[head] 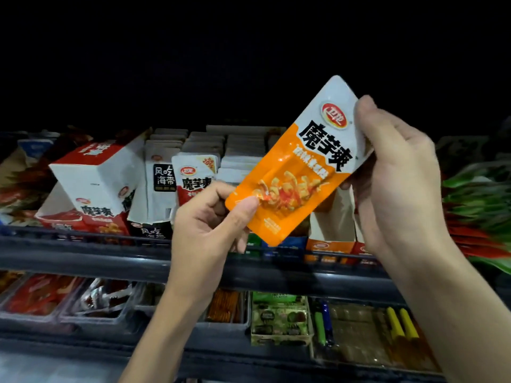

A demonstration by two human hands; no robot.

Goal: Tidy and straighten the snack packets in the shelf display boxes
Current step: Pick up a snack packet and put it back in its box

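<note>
Orange packet [297, 164] tilted, pinched at opposite edges by left hand [213, 219] and right hand [398, 172].

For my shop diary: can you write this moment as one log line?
left hand: pinches orange packet bottom corner | right hand: grips its top edge | packet: tilted, held before shelf

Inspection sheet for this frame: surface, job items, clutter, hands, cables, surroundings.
Surface: dark shelf rail fronts the upper shelf.
Job's things: orange packet held tilted in front of the shelf; red-and-white display box leaning askew at left; orange display box below the packet; white packets standing in rows behind.
Clutter: red and green packets at the right edge, blurred.
Grippers: left hand pinches the packet's lower corner; right hand grips its upper end.
Cables: nothing seen.
Surroundings: lower shelf with clear trays and a green box; dark above.
</note>
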